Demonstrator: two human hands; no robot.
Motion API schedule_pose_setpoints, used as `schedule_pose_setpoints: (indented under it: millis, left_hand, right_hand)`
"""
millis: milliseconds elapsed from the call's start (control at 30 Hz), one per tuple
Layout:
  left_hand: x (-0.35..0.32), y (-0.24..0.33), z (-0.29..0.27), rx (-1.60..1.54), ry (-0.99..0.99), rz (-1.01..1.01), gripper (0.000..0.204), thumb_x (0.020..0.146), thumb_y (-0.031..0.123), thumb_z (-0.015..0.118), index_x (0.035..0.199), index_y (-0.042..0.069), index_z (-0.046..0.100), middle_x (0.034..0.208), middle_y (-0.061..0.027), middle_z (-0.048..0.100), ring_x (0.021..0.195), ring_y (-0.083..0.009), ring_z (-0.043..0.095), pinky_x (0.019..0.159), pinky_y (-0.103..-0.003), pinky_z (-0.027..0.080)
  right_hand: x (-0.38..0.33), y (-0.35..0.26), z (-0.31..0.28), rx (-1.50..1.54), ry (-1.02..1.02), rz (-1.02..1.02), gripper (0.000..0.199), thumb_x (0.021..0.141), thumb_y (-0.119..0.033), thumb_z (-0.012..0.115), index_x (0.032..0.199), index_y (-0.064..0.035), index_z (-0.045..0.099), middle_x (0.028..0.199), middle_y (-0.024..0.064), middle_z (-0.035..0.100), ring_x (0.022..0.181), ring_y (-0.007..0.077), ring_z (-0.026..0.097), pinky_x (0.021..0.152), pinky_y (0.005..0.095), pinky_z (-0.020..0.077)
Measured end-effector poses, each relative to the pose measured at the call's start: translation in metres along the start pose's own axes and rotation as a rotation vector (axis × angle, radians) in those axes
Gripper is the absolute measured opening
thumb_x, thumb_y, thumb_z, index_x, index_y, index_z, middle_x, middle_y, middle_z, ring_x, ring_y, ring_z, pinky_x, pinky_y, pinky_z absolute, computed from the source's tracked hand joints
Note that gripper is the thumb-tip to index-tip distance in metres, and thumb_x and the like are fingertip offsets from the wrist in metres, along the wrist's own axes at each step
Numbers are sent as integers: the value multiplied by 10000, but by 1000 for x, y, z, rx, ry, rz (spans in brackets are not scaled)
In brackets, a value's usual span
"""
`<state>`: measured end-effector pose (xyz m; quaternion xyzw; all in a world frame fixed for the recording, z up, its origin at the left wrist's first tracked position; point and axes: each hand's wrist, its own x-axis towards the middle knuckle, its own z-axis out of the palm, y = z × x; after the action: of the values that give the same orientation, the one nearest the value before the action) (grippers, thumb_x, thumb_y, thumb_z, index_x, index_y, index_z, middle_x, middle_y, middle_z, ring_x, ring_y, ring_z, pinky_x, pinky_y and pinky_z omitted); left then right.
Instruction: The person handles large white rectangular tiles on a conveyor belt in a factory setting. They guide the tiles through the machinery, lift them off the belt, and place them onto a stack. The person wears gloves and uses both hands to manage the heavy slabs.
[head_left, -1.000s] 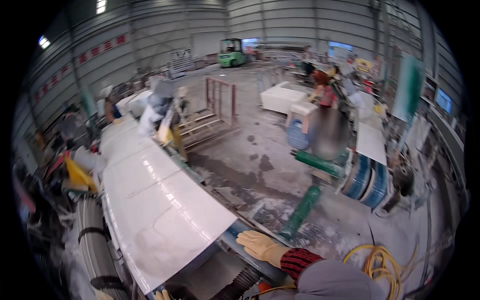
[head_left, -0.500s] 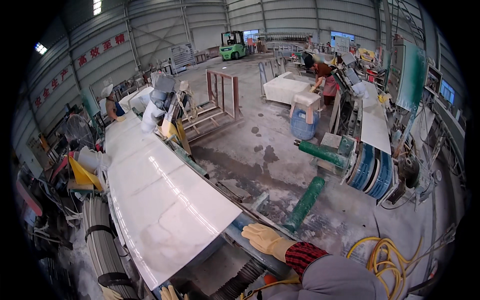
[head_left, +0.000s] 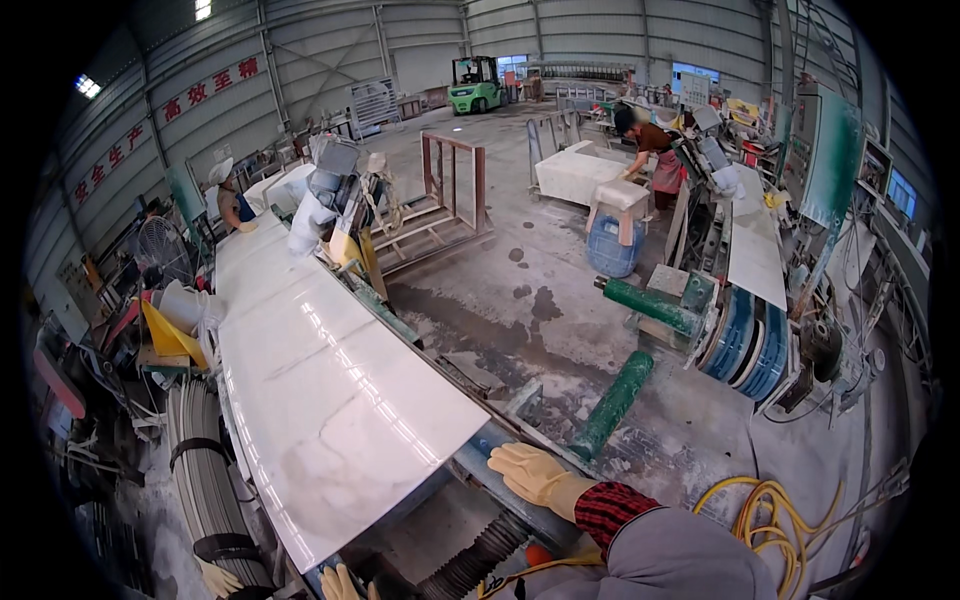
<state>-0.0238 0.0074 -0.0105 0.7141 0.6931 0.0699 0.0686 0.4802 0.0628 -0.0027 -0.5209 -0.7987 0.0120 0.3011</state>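
A long, glossy pale stone slab (head_left: 330, 420) lies on a machine bed in front of me and to the left. My right hand (head_left: 528, 472), in a cream glove, rests flat on the blue rail (head_left: 482, 447) just beyond the slab's right corner, fingers stretched out. At the lower edge my left hand (head_left: 342, 585), gloved alike, shows only its extended fingers beside the slab's near corner. Farther left, another cream glove (head_left: 217, 578) touches a strapped bundle of grey strips (head_left: 195, 440); whose it is, I cannot tell. A black ribbed bellows (head_left: 475, 560) runs between my hands.
Green rollers (head_left: 614, 405) stick out to the right, near a coiled yellow hose (head_left: 770, 520). One co-worker (head_left: 655, 150) bends over beyond a blue barrel (head_left: 612, 245); another person (head_left: 230, 195) stands at the slab's far end. A brown metal frame (head_left: 455, 190) and a green forklift (head_left: 475, 88) stand farther back.
The whole view has shifted slightly, so the scene sits a little farther right. My hands stay in place, and the slab shows no clear movement.
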Motion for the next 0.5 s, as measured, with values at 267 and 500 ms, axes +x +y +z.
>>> schedule_pose_setpoints:
  millis: [267,500]
  left_hand:
    - [-4,5,-9,19,-30,-16,877,1080,509,697,1770,104,339,1829,-258,275,1698,-435,227,1394,-527,190]
    - [-7,12,-14,9,-40,-34,854,1091,515,683,1758,91,362,1830,-252,273,1699,-429,226,1395,-519,194]
  right_hand:
    - [-1,-4,-2,-24,-50,26,289,946,-75,663,1229,-97,610,1194,98,591,1158,335,599,1042,438,512]
    - [-3,-5,-2,-47,-32,15,279,953,-89,661,1225,-102,600,1175,92,582,1149,323,594,1043,426,506]
